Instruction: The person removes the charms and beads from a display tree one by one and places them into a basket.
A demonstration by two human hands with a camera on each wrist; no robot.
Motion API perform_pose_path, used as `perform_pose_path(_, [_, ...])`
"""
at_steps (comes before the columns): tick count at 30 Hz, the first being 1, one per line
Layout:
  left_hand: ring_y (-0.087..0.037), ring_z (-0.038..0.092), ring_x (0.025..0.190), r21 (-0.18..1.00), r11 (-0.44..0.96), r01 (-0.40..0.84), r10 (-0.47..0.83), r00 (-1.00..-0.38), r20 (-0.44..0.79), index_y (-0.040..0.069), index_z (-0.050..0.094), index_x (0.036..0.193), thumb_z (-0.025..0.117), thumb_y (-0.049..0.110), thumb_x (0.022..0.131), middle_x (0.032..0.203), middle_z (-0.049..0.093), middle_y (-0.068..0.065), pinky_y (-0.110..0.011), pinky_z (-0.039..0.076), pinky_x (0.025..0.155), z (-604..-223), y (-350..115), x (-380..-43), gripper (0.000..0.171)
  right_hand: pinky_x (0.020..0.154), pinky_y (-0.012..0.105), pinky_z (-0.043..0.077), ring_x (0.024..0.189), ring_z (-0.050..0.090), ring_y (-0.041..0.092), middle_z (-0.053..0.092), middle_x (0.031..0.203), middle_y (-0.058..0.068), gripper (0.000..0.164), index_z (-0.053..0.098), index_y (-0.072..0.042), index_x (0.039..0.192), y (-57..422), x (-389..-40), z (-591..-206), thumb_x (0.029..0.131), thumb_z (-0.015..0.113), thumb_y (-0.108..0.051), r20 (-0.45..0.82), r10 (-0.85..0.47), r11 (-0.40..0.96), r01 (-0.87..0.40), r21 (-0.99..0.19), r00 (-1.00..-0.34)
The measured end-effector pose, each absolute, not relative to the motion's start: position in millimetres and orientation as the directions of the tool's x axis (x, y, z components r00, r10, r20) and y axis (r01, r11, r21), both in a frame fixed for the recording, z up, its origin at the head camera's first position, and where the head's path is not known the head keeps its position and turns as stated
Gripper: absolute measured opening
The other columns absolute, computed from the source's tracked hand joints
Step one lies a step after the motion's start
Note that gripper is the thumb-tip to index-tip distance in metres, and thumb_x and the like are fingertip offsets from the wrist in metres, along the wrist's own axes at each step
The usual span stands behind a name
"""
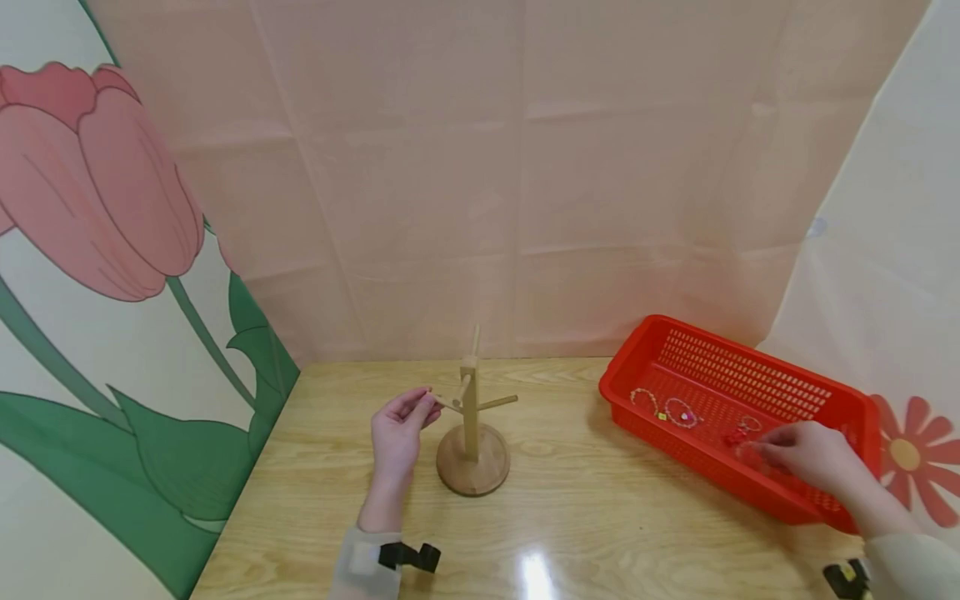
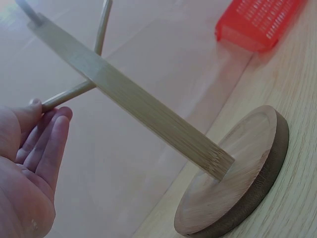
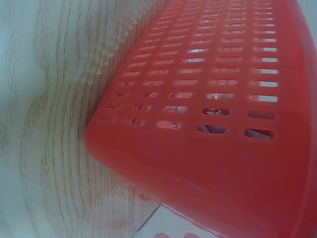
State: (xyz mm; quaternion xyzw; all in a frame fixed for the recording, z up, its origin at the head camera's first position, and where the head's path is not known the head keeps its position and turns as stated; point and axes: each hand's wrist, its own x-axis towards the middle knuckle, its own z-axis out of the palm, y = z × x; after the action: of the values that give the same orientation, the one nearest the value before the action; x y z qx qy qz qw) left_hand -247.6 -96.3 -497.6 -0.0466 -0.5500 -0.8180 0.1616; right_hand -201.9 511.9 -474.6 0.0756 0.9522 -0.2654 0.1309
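Note:
A wooden rack (image 1: 470, 408) with a round base, an upright post and several thin pegs stands on the table. My left hand (image 1: 401, 429) pinches the tip of its left peg (image 2: 69, 95) between thumb and fingers; nothing hangs on the pegs. On the right, my right hand (image 1: 813, 454) reaches into a red plastic basket (image 1: 697, 446), its thumb and fingers pinching a blurred reddish bracelet (image 1: 750, 455). Close by lies a small red piece with a ring (image 1: 738, 433). The basket's wall mostly hides this hand in the right wrist view.
Two beaded bracelets lie farther left in the basket, one yellowish (image 1: 642, 398) and one pink and white (image 1: 681, 412). The basket's perforated wall (image 3: 198, 99) rises around them. A pink cloth (image 1: 420, 208) hangs behind the light wooden table (image 1: 570, 492).

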Motion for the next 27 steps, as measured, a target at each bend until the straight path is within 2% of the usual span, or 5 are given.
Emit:
perform_pose_path(6, [-0.017,0.079,0.078,0.884,-0.349,0.310,-0.212,-0.945,0.248,-0.014,0.074,0.110,0.074,-0.009,0.097,0.097,0.075,-0.032,-0.033,0.070,0.077,-495,-95,-247,0.014,0.075,0.044,0.070,0.083,0.070,0.022,0.078,0.101,0.017,0.054,0.073,0.010,0.124,512,-201,-474,0.095,0.083,-0.035,-0.277,0.076,0.854,0.206,-0.477,-0.958])
perform_pose_path(13, [-0.016,0.079,0.079,0.888,-0.336,0.312,-0.215,-0.944,0.250,-0.027,0.063,0.117,0.072,-0.009,0.098,0.095,0.077,-0.026,-0.032,0.070,0.077,-496,-98,-248,0.027,0.074,0.044,0.070,0.082,0.069,0.022,0.078,0.100,0.015,0.052,0.074,0.008,0.123,513,-203,-476,0.096,0.083,-0.035,-0.266,0.069,0.855,0.195,-0.480,-0.961])
perform_pose_path(17, [-0.017,0.079,0.079,0.892,-0.335,0.304,-0.219,-0.946,0.240,-0.026,0.064,0.118,0.071,-0.010,0.099,0.096,0.077,-0.028,-0.033,0.070,0.077,-497,-100,-247,0.026,0.076,0.049,0.070,0.085,0.071,0.024,0.077,0.105,0.022,0.058,0.069,0.012,0.129,516,-204,-475,0.095,0.083,-0.034,-0.236,0.071,0.866,0.177,-0.468,-0.969])
perform_pose_path(21, [-0.017,0.079,0.079,0.891,-0.342,0.300,-0.226,-0.946,0.231,-0.025,0.064,0.117,0.071,-0.010,0.098,0.096,0.077,-0.025,-0.034,0.070,0.077,-497,-100,-247,0.025,0.073,0.053,0.068,0.089,0.071,0.032,0.074,0.111,0.031,0.064,0.065,0.015,0.131,519,-203,-469,0.099,0.079,-0.038,-0.149,0.081,0.888,0.140,-0.439,-0.985])
perform_pose_path(27, [-0.017,0.079,0.081,0.886,-0.334,0.322,-0.219,-0.941,0.259,-0.021,0.068,0.116,0.072,-0.008,0.099,0.097,0.077,-0.026,-0.034,0.070,0.078,-498,-98,-248,0.022,0.066,0.042,0.068,0.094,0.066,0.039,0.069,0.122,0.035,0.066,0.063,0.011,0.138,496,-196,-452,0.104,0.070,-0.044,0.029,0.169,0.863,0.133,-0.487,-0.985])
